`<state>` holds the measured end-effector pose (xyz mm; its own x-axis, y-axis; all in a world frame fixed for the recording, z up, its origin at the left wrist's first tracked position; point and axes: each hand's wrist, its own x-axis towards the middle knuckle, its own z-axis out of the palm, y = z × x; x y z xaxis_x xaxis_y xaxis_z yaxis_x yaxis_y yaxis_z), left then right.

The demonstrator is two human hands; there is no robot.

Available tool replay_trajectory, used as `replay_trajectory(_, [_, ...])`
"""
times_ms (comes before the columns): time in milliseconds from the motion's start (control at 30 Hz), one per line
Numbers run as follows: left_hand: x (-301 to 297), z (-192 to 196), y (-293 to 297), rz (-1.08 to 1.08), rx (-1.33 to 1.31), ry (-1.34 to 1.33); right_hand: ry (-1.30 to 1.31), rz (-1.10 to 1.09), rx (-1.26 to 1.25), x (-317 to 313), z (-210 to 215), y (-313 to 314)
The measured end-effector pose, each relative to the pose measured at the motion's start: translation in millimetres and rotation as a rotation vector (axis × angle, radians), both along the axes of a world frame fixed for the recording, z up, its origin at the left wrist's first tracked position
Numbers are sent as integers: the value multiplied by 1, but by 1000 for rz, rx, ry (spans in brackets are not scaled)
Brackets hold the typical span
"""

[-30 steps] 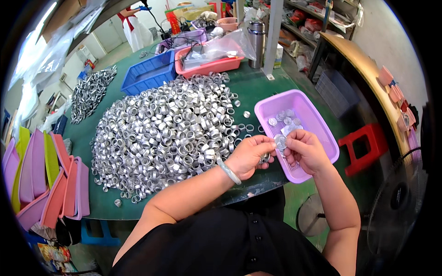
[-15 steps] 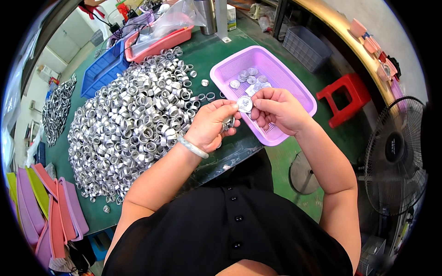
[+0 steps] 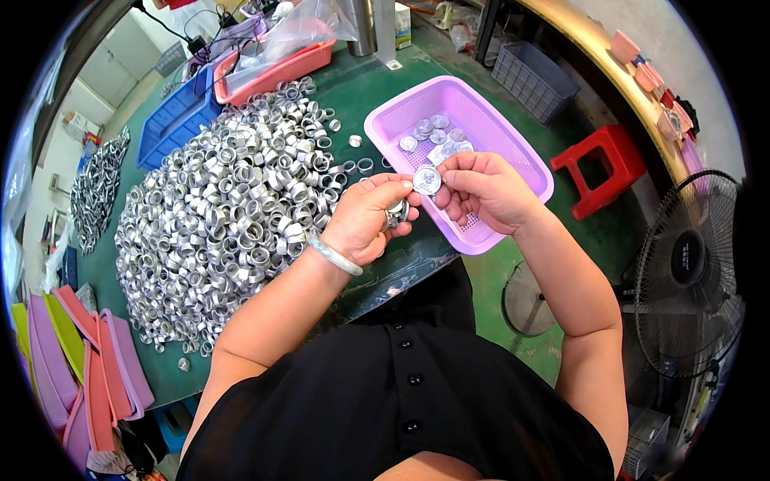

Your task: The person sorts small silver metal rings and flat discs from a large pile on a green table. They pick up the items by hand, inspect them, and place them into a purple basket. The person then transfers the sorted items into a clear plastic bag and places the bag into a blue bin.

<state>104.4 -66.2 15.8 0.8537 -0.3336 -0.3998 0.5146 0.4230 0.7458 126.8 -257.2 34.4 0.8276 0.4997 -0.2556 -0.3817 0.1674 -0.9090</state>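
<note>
Pinched between my two hands is a round silver metal disc with a raised pattern on its face. My left hand, closed, grips the disc's left edge with thumb and finger, while more discs sit in its curled fingers. On the opposite edge my right hand is closed too, thumb and fingertips on the disc. Both hands are over the near left rim of a lilac plastic basket. Inside the basket lie several similar discs, partly overlapping.
A big heap of silver metal rings covers the green table on the left. Behind it are a blue crate and a pink tray. Right of the table stand a red stool, a grey crate and a black fan.
The disc's face has tilted slightly between my fingers. Both hands keep their grip in almost the same place, and the view has shifted a little.
</note>
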Motion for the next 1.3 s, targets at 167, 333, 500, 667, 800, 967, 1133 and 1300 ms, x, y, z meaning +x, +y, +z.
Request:
replay_trajectory(167, [1, 0, 1, 3, -12, 25, 10, 1, 3, 0, 0, 1])
replay_trajectory(333, [2, -1, 0, -5, -32, 47, -14, 28, 4, 1, 0, 2])
replay_trajectory(500, [4, -3, 1, -35, -80, 75, -29, 76, 39, 1, 1, 5])
replay_trajectory(667, [6, -11, 3, -102, -191, 106, -78, 157, 91, 2, 1, 6])
replay_trajectory(800, [3, -5, 1, -109, -186, 124, -101, 177, 91, 3, -1, 5])
replay_trajectory(967, [3, -5, -1, -117, -201, 134, -85, 177, 93, 1, 1, 5])
replay_trajectory(1133, [3, -7, 0, -128, -220, 132, -86, 174, 95, 0, 1, 4])
replay_trajectory(1300, [2, -8, 0, -114, -215, 133, -108, 195, 109, 0, 0, 3])
